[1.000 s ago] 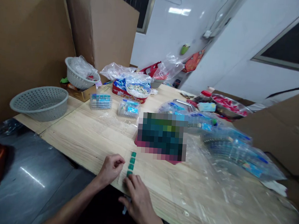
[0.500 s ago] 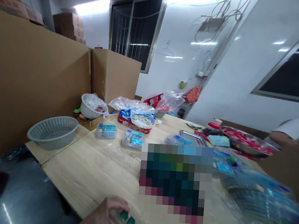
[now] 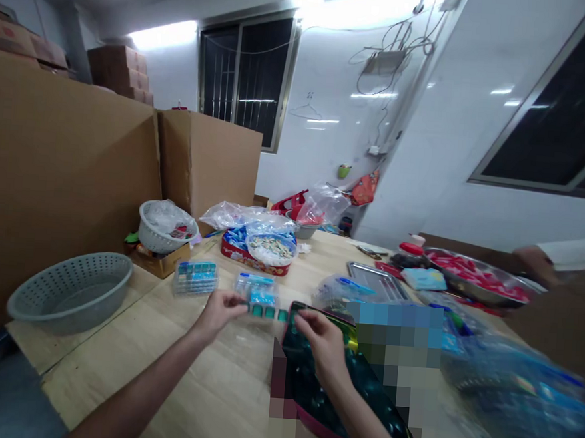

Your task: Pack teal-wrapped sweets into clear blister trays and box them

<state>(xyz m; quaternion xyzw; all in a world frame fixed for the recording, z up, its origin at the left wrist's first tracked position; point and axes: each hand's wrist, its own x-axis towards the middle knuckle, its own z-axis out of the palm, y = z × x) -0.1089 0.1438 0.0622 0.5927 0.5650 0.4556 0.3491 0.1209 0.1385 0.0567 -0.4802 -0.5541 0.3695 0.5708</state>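
Between my two hands is a narrow clear strip (image 3: pixel 268 313) with a row of green squares. My left hand (image 3: pixel 218 312) pinches its left end. My right hand (image 3: pixel 322 341) has its fingers closed at the right end, above a dark, glossy, pink-edged thing (image 3: pixel 311 380), part of which is blurred out by blocks. Just behind the strip lies a clear plastic case (image 3: pixel 256 287) with blue contents. A stack of similar clear cases (image 3: pixel 195 277) is to its left on the wooden table (image 3: pixel 200 386).
A grey perforated basin (image 3: pixel 71 297) stands at the table's left edge. Farther back are a red tin (image 3: pixel 235 252), a white basket (image 3: pixel 166 227) and a metal tray (image 3: pixel 373 278). On the right are bagged blue goods (image 3: pixel 515 395), a bowl of pink pieces (image 3: pixel 478 279) and another person's arm (image 3: pixel 537 263).
My left hand has risen from the bottom edge toward the table's middle with the green-squared strip. My right hand has come into view and meets the strip's other end. The camera view has shifted.
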